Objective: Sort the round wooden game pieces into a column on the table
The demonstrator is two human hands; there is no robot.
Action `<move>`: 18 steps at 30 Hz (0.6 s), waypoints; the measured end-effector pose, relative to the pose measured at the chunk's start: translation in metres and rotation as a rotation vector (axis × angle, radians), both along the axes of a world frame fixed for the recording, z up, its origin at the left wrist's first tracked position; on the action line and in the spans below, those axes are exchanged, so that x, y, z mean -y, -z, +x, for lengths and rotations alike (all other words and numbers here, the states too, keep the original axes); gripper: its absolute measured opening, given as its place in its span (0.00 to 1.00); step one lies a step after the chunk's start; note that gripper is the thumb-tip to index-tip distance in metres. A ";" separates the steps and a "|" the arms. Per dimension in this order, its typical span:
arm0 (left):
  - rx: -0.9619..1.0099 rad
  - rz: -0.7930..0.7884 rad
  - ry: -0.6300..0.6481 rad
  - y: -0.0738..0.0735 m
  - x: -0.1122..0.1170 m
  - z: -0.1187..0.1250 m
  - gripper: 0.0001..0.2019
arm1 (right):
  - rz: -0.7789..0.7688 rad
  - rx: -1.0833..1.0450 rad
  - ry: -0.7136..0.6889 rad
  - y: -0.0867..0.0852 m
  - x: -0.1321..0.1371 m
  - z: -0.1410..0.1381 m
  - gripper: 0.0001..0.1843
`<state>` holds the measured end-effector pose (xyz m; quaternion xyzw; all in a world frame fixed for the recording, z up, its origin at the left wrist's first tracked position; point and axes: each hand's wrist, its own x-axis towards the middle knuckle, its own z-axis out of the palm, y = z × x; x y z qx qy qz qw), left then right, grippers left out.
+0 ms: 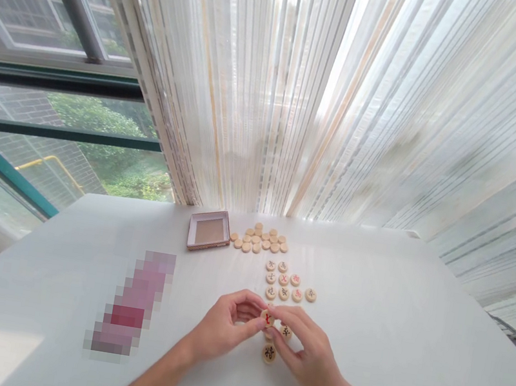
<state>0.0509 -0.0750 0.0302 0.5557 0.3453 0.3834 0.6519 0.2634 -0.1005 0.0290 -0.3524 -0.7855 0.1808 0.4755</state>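
My left hand (230,322) and my right hand (305,344) meet above the table, fingertips closed on one round wooden Chinese chess piece (267,318) whose red character faces me. Under and beside the hands lie more pieces, partly hidden by my fingers. One with a black character (285,332) shows between the right thumb and fingers, and another black-marked piece (268,353) sits just below. Beyond the hands, face-up pieces lie in short rows, among them a red-marked piece (297,295) and a black-marked piece (310,295) at the right end.
Farther back, several pieces (256,240) with no visible characters lie in a loose cluster. Left of them stands a shallow open box (209,231). A pixelated pinkish object (133,300) is on the white table (410,347) at left. Curtains (274,91) and a window border the far edge.
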 end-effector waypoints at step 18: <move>0.038 -0.027 -0.126 0.003 -0.006 -0.002 0.17 | -0.040 -0.037 0.062 -0.005 0.002 0.000 0.15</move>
